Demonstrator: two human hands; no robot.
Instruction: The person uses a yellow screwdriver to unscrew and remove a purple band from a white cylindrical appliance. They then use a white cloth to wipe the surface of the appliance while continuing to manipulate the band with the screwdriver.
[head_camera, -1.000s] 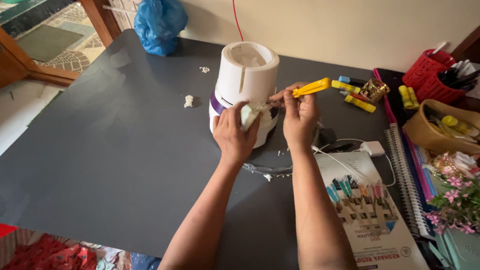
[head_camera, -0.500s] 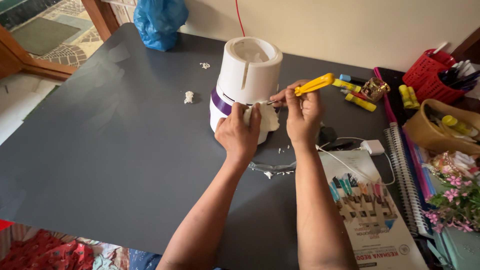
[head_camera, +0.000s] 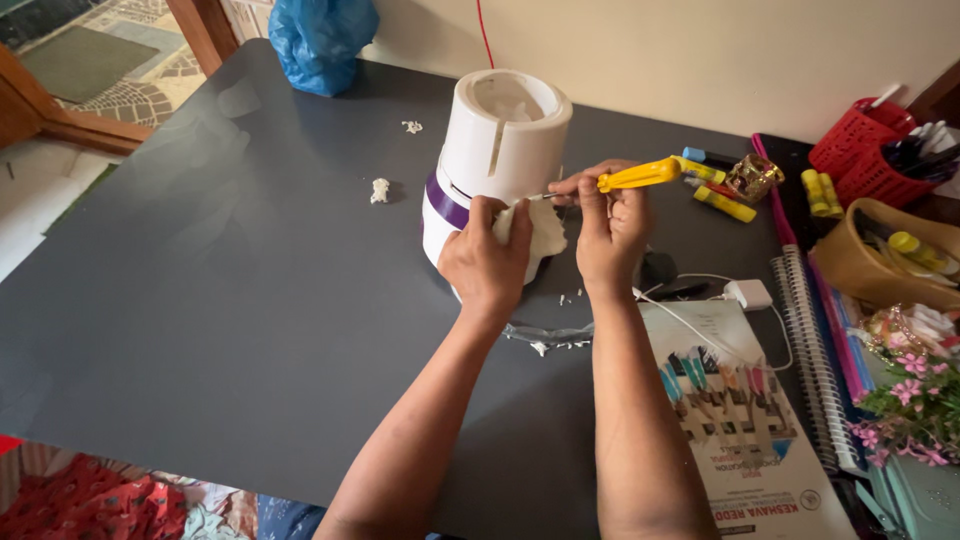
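R hand (head_camera: 612, 225) closed around yellow-handled screwdriver (head_camera: 640, 177), tip directed at side of white appliance body (head_camera: 495, 150). L hand (head_camera: 487, 258) pinches white tissue wad (head_camera: 535, 232) against appliance base, just beside the purple band (head_camera: 446, 203). Appliance stands upright, centre-rear of grey table (head_camera: 200, 300); booklet (head_camera: 745, 420) w/ charger cable (head_camera: 700, 315) to the R.

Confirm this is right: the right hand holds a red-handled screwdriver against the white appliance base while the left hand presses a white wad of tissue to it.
Not quite: the screwdriver handle is yellow, not red, as the head view shows. The rest stands: the right hand holds it against the white appliance base while the left hand presses a white wad of tissue to it.
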